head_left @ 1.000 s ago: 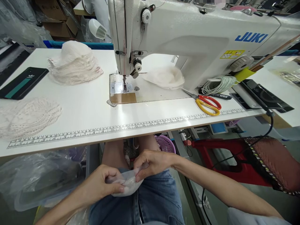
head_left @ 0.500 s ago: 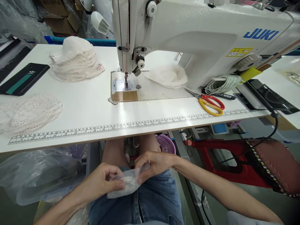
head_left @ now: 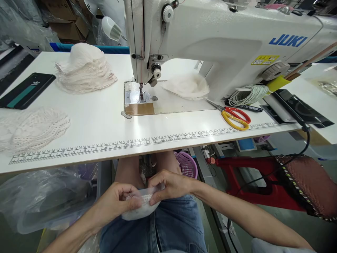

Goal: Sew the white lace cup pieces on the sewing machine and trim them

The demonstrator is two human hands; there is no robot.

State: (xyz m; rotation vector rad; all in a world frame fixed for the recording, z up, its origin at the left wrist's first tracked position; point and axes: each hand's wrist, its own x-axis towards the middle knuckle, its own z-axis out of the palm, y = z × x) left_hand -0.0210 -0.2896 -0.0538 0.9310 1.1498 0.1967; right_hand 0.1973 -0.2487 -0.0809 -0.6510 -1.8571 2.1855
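Over my lap, a thin white cup-shaped fabric piece [head_left: 140, 212] with a lacy, bumpy trim [head_left: 146, 199] along its inside is held between both hands. My left hand [head_left: 125, 198] pinches its left side, thumb on top. My right hand [head_left: 165, 186] grips the right side between thumb and fingers. Where the fingertips curl behind the sheer cloth, they are partly hidden. Above the hands, past the table edge, stands a white sewing machine [head_left: 210, 38], with a pale fabric cup [head_left: 188, 86] lying on its bed beside the needle.
A stack of pale fabric cups [head_left: 85, 70] and a pile of lacy pieces [head_left: 39, 128] lie on the table's left, near a black phone-like case [head_left: 27, 90]. Scissors [head_left: 234, 117] and a coil of cord [head_left: 249, 95] lie at right. A red stool [head_left: 252, 179] stands below.
My right hand has shifted slightly left and my hands are a little closer together. The fabric cup looks more rounded, its lower edge slightly higher. The view has moved slightly.
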